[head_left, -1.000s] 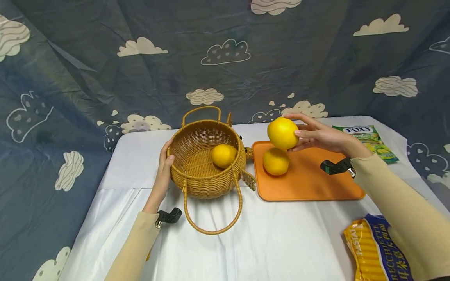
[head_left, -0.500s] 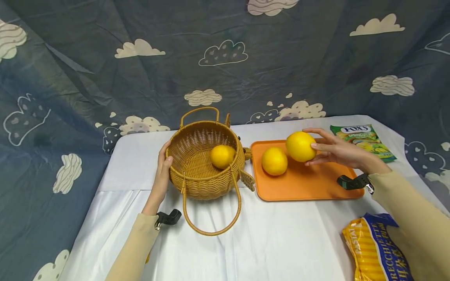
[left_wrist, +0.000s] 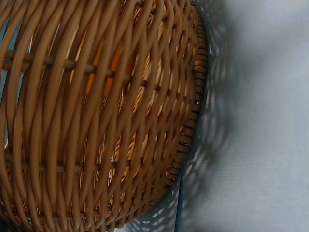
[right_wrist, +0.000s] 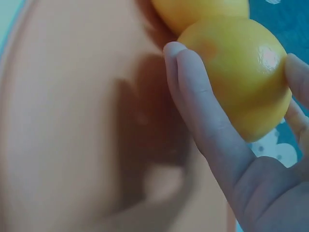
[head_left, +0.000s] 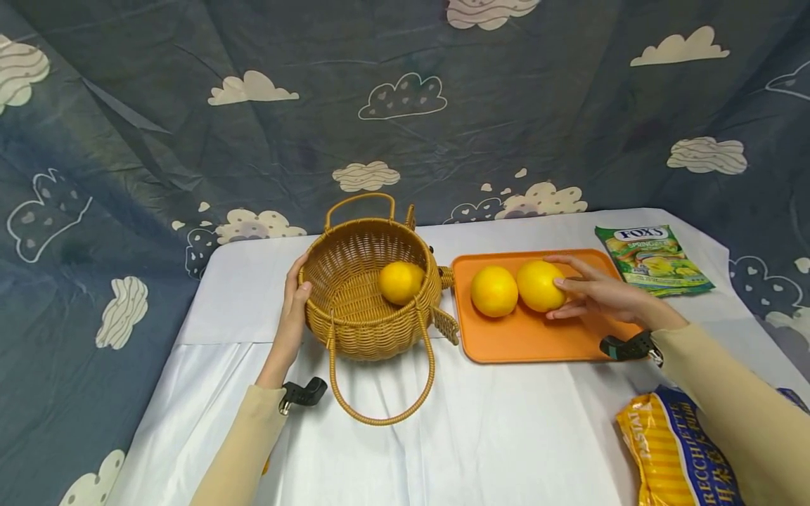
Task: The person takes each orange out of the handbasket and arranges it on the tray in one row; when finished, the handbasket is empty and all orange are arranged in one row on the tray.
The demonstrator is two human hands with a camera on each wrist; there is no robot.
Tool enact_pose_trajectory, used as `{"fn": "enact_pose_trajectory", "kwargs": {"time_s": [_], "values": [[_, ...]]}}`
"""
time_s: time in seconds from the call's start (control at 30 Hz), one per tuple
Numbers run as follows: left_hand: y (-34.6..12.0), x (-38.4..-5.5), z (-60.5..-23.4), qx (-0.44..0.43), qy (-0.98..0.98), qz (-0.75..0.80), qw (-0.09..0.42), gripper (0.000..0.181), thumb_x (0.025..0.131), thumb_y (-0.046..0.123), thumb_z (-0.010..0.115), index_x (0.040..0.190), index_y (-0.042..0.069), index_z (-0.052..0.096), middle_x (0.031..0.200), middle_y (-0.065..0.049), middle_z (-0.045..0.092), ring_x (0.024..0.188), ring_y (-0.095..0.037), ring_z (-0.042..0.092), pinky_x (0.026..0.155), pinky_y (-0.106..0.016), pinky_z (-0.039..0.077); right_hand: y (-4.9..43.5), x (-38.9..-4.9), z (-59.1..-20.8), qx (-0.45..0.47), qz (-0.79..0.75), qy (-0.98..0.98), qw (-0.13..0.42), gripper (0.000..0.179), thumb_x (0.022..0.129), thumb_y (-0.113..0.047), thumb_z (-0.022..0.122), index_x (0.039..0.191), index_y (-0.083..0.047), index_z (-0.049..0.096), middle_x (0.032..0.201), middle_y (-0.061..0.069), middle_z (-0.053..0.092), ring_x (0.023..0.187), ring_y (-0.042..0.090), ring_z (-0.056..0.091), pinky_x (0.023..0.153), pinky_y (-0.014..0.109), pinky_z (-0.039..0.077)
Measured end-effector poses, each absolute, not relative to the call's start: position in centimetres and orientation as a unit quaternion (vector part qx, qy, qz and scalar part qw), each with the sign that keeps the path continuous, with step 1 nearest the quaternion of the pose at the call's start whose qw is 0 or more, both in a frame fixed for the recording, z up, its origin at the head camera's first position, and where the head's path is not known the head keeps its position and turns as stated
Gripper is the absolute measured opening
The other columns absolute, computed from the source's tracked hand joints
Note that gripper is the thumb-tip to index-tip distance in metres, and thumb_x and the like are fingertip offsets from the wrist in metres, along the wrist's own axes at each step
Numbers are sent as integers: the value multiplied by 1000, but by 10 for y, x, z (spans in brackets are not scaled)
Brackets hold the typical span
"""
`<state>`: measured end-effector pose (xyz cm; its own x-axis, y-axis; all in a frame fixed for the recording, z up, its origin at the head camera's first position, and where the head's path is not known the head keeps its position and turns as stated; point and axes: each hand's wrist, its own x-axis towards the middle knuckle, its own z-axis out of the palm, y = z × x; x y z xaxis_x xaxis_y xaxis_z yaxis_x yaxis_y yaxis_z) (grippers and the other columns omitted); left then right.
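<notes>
My left hand (head_left: 293,313) grips the left rim of a round wicker basket (head_left: 370,342), its thumb lying over the edge. Inside the basket, against the right wall, lies a yellow-orange orange (head_left: 401,282). The basket's weave (left_wrist: 96,121) fills most of the left wrist view, hiding that hand. On an orange tray (head_left: 525,348) to the right, my right hand (head_left: 591,294) holds a second orange (head_left: 540,285) between thumb and fingers. That fruit is low over the tray, beside a third orange (head_left: 493,291). The right wrist view shows fingertips on both sides of the held orange (right_wrist: 236,77).
A green Fox's candy bag (head_left: 654,260) lies behind the tray's right end. A yellow and blue pasta bag (head_left: 664,450) is at the lower right, partly under the right sleeve. One basket handle (head_left: 382,420) hangs forward over the white cloth; the other stands up behind.
The right hand has carried its orange down and rightward from above the third orange onto or just over the tray, beside that fruit. The left hand stays on the basket.
</notes>
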<state>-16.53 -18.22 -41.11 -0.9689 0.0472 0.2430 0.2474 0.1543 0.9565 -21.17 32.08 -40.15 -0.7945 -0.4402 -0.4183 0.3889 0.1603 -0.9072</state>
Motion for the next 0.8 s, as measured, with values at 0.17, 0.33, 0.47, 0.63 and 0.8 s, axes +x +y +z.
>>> {"fn": "enact_pose_trajectory", "kwargs": {"time_s": [0.17, 0.33, 0.47, 0.63, 0.8], "values": [[-178, -159, -401, -98, -759, -640, 76, 57, 98, 24, 30, 152, 11, 18, 154, -12, 17, 140, -34, 16, 109, -49, 15, 316, -207, -407, -9, -656, 678, 332, 60, 103, -23, 42, 148, -24, 3, 146, 29, 6, 103, 44, 61, 92, 50, 43], [-178, -159, -401, -102, -756, -643, 76, 58, 98, 24, 31, 152, 11, 18, 154, -11, 17, 141, -33, 16, 109, -49, 15, 311, -204, -405, -4, -643, 684, 346, 63, 103, -26, 41, 147, -28, -3, 145, 32, 6, 103, 43, 60, 93, 49, 43], [-178, -160, -402, -103, -755, -643, 74, 58, 98, 24, 31, 153, 12, 18, 154, -10, 17, 141, -31, 16, 109, -48, 15, 311, -205, -404, -11, -619, 702, 352, 67, 103, -29, 42, 148, -28, -8, 144, 36, 7, 103, 44, 60, 92, 52, 44], [-178, -160, -402, -106, -756, -642, 75, 57, 98, 24, 31, 153, 11, 18, 154, -10, 17, 141, -28, 16, 110, -48, 15, 315, -206, -405, -23, -607, 717, 343, 65, 103, -29, 42, 149, -27, -4, 145, 37, 7, 101, 44, 61, 91, 53, 45], [-178, -160, -402, -108, -753, -644, 78, 57, 98, 24, 30, 152, 10, 18, 155, -10, 17, 141, -30, 16, 110, -50, 15, 316, -209, -406, -36, -602, 731, 320, 61, 103, -27, 43, 147, -21, 1, 141, 38, 17, 100, 43, 62, 88, 51, 46]]}}
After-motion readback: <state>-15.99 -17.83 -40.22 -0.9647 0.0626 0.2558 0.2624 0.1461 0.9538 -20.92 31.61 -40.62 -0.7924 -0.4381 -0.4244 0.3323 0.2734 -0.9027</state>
